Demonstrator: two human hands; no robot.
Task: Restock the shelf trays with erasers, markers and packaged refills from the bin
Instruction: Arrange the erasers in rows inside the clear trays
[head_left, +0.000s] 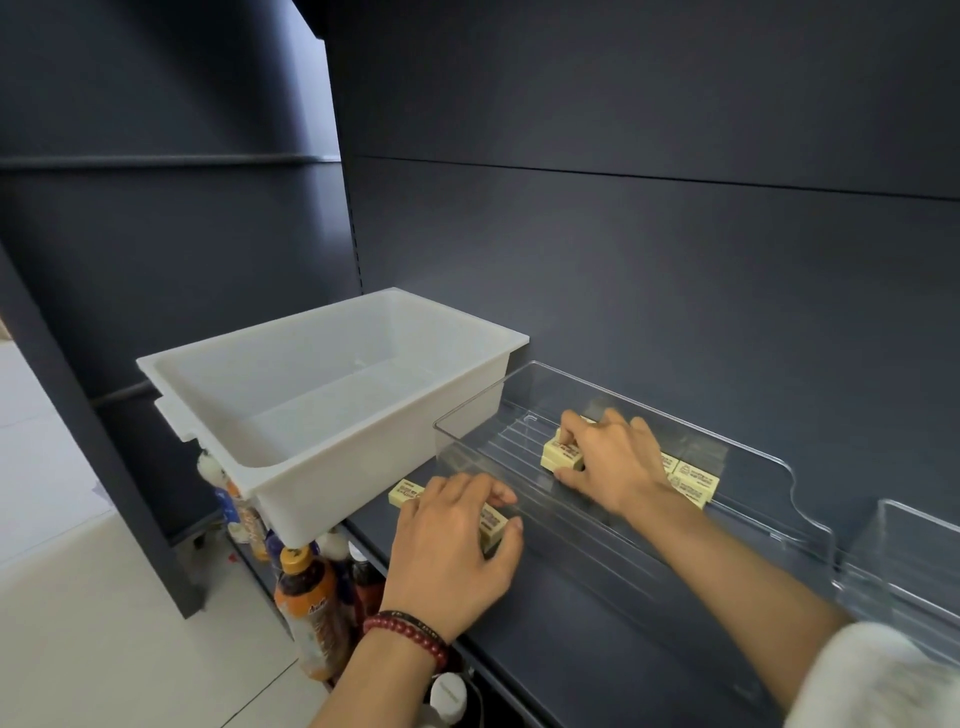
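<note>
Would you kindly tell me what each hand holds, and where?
The right hand pinches a yellow eraser in the clear tray by its sides; the left hand covers more erasers, grip unclear.

We count one white bin (291, 467). Two clear trays (493, 441). Two hands: left hand (452, 551), right hand (613, 462). We see at least five yellow erasers (696, 480), maybe more hidden under hands. Below, drink bottles (306, 587) too bunched to count.

A dark grey back panel (649, 260) rises behind the dark shelf (571, 649), with a slotted upright (356, 234) at its left edge. Further left stands a second dark panel (156, 234). Pale floor tiles (78, 597) lie at near left. Drink bottles (311, 597) crowd a lower level under the shelf. A paler gap (319, 93) shows at top left.
</note>
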